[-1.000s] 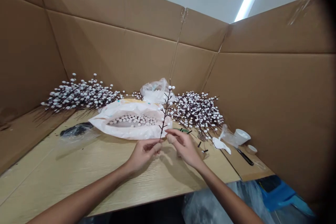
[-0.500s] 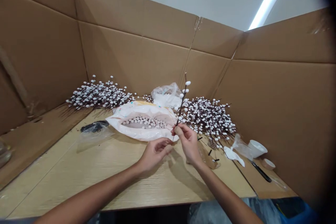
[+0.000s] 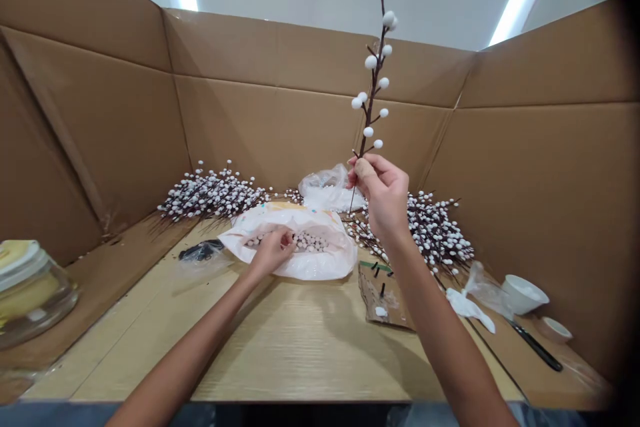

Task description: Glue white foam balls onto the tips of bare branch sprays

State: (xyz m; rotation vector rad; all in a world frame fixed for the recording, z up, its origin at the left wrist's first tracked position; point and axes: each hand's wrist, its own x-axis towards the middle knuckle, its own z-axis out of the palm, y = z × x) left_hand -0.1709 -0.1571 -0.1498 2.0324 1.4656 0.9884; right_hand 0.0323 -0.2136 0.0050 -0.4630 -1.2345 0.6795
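Observation:
My right hand point(image 3: 383, 197) pinches the lower stem of a dark berry branch point(image 3: 371, 103), held upright in front of the back wall. White berries sit on short twigs along it. My left hand point(image 3: 274, 250) is at the mouth of a white plastic bag point(image 3: 310, 269), its fingers curled among loose white berries point(image 3: 311, 241). What those fingertips grip, if anything, is hidden.
Piles of berry branches lie at the left point(image 3: 213, 193) and right point(image 3: 440, 230). A cardboard scrap point(image 3: 373, 300) with dark bits lies right of centre. Further right are a white cup point(image 3: 524, 295), tape roll point(image 3: 556, 329) and black-handled knife point(image 3: 537, 347). A jar point(image 3: 35, 293) stands left.
My right hand has raised the branch higher. The left hand has left the stem and moved left to the bag's opening. The view has shifted, bringing more of the jar into sight.

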